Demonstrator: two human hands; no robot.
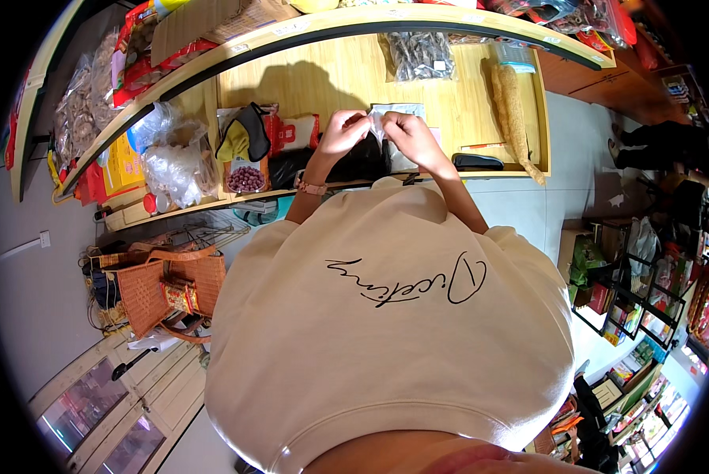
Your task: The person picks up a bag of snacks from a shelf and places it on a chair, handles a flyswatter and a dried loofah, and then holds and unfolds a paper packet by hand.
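Both hands meet over a light wooden shelf (342,50), close to its front edge. My left hand (347,135) pinches one side of a thin whitish plastic piece (376,125), and my right hand (411,137) pinches its other side. Beneath the fingers lies a silvery-white packet (411,109). Black plastic bags (354,160) rest beside my left hand, with a red and white packet (295,131) farther left. A black case (478,162) and a red pen-like stick (482,146) lie right of my right hand.
A bag of dark dried goods (421,56) lies at the back. A long tan dried item (508,112) is at the right. Clear plastic bags (176,160) and a bag of purple balls (246,179) sit left. An upper shelf (331,22) spans above; a wicker basket (144,290) stands lower left.
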